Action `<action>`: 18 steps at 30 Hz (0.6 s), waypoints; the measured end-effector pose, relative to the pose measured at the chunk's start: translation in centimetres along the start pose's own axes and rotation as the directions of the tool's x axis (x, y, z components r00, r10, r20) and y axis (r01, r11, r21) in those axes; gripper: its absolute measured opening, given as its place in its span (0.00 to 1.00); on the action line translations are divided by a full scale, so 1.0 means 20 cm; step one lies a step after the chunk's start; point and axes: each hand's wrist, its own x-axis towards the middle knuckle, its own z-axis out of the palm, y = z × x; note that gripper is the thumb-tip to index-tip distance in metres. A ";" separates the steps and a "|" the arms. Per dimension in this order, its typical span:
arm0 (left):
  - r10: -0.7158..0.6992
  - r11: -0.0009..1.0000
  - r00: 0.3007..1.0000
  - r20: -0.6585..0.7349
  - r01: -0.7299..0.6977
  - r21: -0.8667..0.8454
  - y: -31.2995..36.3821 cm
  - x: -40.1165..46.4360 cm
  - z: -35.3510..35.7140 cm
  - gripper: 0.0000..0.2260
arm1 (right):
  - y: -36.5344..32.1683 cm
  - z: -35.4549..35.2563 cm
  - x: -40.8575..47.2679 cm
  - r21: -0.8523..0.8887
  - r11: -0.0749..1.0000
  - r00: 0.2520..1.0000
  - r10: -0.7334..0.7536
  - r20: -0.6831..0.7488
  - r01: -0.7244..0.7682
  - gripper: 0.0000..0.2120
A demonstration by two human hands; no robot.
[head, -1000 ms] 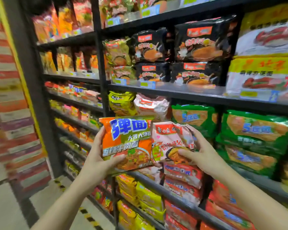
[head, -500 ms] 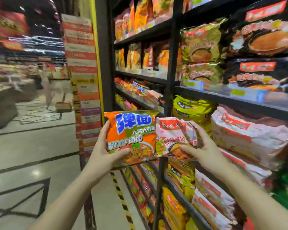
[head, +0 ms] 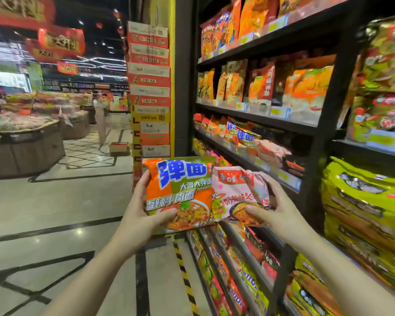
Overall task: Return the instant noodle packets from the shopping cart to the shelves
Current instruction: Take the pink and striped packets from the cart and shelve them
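My left hand [head: 141, 215] grips an orange and green noodle packet [head: 180, 192] with big blue characters, held upright in front of me. Beside it, touching its right edge, is a pink noodle packet [head: 235, 197], crumpled at the top, gripped by my right hand [head: 274, 210]. Both packets hang in the air before the end of the black shelves [head: 260, 117]. Matching orange packets [head: 246, 137] and pink packets [head: 271, 149] lie on the middle shelf just behind. The shopping cart is out of view.
The shelves on the right are packed with bagged noodles, with large yellow-green multipacks [head: 363, 201] close by. A tall stack of cartons [head: 149, 87] stands at the shelf end. A tiled aisle opens to the left with round produce stands [head: 23, 142] and a person [head: 99, 117] far off.
My view has swung left along the shelves to their end, so the open aisle shows. Both hands keep their packets in the same hold, side by side.
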 end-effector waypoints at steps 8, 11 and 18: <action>0.008 1.000 0.999 0.046 -0.009 0.022 -0.10 0.65 -0.32 0.47 | 0.07 0.31 0.58 -0.002 1.000 0.999 0.015 -0.038 -0.016 0.40; -0.001 1.000 0.998 0.065 0.000 0.023 -0.17 0.88 -0.41 0.47 | 0.13 0.41 0.78 0.019 0.999 0.998 0.034 -0.058 -0.033 0.38; -0.024 0.999 0.996 0.087 0.022 0.024 -0.41 1.37 -0.49 0.47 | 0.34 0.53 1.19 -0.060 0.994 0.992 0.080 -0.093 -0.086 0.40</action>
